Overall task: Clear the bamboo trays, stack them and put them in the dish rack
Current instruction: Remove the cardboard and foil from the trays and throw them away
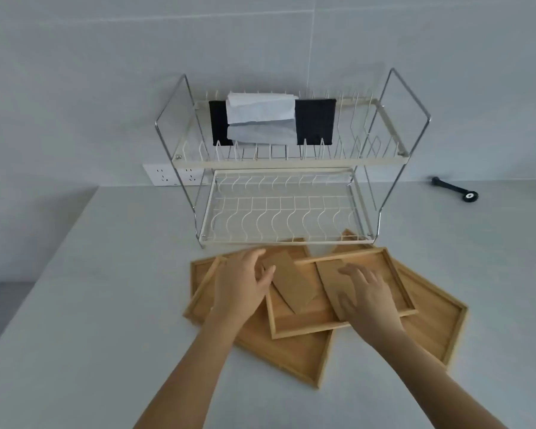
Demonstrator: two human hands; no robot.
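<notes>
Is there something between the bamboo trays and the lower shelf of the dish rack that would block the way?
Nothing visible blocks it. The lower shelf is bare and opens toward the trays just in front. But two brown cards lie on the top tray under the left hand and right hand; these must go first.

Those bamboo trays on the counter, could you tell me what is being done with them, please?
A person is clearing them. The top tray sits askew on other trays in front of the dish rack. The left hand touches one brown card and the right hand presses on another brown card in that tray. The rack's lower shelf is bare; folded cloths lie on the upper one. Nothing is stacked neatly yet.
</notes>
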